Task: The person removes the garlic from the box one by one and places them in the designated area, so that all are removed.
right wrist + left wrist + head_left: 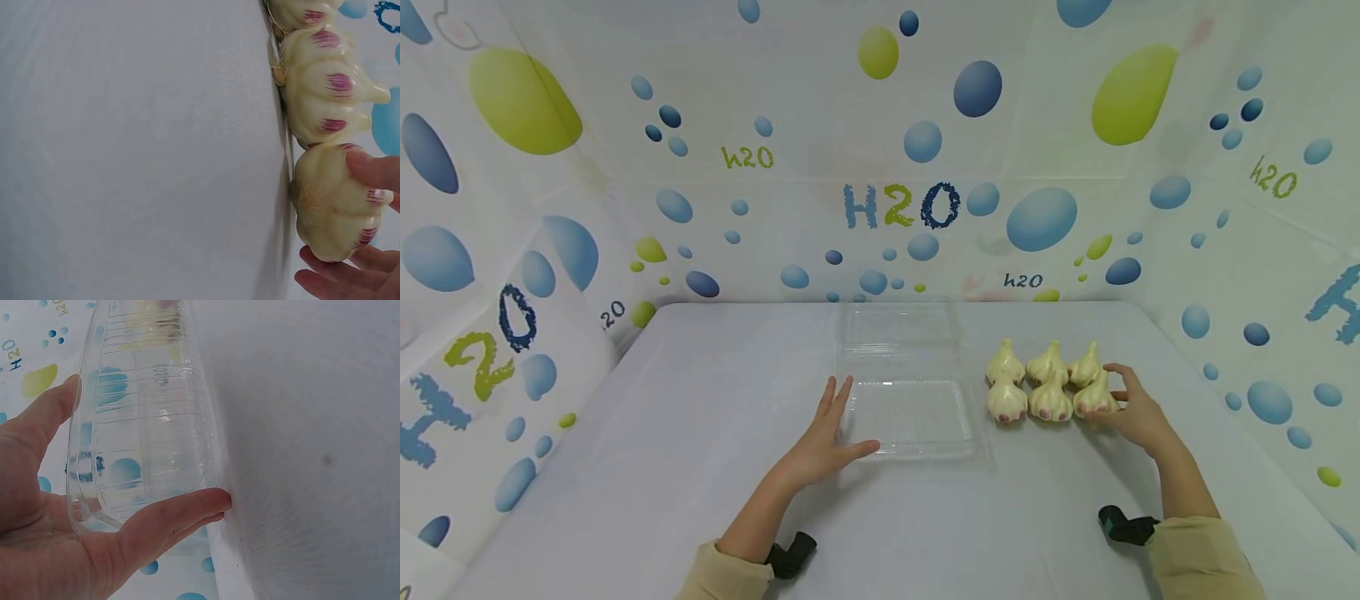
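A clear plastic clamshell box (pixel 913 417) stands on the table with its lid (pixel 901 329) laid back behind it. At the box's left side, my left hand (pixel 829 442) spreads its thumb and fingers around the near corner, as the left wrist view also shows, the box wall (pixel 150 425) lying between them. Right of the box, several garlic bulbs (pixel 1051 402) sit in two rows. My right hand (pixel 1138 412) holds the near right garlic bulb (pixel 334 203), thumb on one side and fingers on the other; the bulb appears to rest on the table. Part of the right hand is outside the right wrist view.
A white cloth covers the table (pixel 722 400). Behind and beside it hangs a white curtain (pixel 805 108) printed with blue and green drops. Dark wrist-worn devices (pixel 1126 527) sit by both sleeves.
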{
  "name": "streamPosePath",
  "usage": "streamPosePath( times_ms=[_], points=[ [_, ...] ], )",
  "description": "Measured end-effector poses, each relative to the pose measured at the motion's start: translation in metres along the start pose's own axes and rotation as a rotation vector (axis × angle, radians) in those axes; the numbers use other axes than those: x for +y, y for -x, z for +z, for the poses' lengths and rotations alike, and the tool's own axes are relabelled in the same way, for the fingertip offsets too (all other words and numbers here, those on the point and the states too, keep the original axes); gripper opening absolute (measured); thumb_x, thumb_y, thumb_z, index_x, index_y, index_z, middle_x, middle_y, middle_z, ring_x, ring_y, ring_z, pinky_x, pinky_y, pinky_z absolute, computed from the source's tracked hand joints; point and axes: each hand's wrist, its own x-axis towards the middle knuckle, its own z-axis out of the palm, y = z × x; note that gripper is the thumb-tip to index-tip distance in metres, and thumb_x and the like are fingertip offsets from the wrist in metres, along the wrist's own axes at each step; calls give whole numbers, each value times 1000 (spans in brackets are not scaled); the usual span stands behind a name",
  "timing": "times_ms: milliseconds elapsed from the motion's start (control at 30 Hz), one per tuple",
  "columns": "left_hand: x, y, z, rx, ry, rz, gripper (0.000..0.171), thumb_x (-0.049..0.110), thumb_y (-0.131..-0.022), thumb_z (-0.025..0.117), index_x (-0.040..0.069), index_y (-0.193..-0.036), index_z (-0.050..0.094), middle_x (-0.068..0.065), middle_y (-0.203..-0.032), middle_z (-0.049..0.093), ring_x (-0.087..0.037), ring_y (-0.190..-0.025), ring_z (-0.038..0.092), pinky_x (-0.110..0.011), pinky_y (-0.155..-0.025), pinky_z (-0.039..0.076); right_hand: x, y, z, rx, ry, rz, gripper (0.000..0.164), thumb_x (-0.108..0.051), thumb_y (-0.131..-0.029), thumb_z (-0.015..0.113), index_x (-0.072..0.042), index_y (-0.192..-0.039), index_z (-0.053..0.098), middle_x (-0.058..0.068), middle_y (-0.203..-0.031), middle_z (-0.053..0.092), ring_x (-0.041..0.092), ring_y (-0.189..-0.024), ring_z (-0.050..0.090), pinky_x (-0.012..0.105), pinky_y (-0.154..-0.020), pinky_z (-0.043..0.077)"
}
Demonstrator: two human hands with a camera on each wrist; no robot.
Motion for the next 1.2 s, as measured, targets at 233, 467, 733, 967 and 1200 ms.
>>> streamPosePath(
  times_ms=[233, 467, 733, 967, 1200],
  points=[
    [0, 1, -1, -3, -16, 1, 97, 32, -80, 71, 16, -148, 3, -16, -151, -11, -40, -136, 3, -61, -98, 23, 0, 0, 2, -10, 11, 11, 92, -27, -80, 71, 0, -140, 7, 46, -126, 30, 59, -110, 36, 60, -79, 40],
    [2, 0, -4, -1, -21, 7, 99, 33, -80, 70, 14, -148, 1, -16, -151, -13, -40, -136, 2, -61, -98, 22, -2, 2, 2, -32, 12, 25, 100, -27, -79, 71, 0, -143, -1, 46, -128, 24, 60, -111, 31, 64, -82, 36],
    [5, 1, -5, 3, 0, 7, 99, 33, -80, 71, 18, -148, 1, -16, -151, -12, -39, -136, 0, -61, -100, 19, -1, 0, 3, -21, 1, 8, 103, -26, -77, 73, 0, -143, -1, 46, -127, 27, 59, -111, 34, 61, -82, 38],
    [6, -1, -4, 5, -4, 3, 98, 34, -80, 71, 19, -149, 3, -15, -151, -14, -39, -136, 1, -62, -99, 20, -1, 3, 2, -29, -21, 16, 101, -25, -79, 72, 0, -143, -2, 46, -128, 24, 58, -107, 39, 49, -73, 48],
    [4, 0, -11, 1, -44, -9, 94, 39, -83, 66, 22, -148, 1, -15, -151, -14, -40, -136, 1, -63, -98, 19, -8, 8, 0, -9, 31, 32, 101, -41, -84, 64, -5, -145, -9, 43, -133, 21, 61, -114, 28, 64, -81, 36]
  ],
)
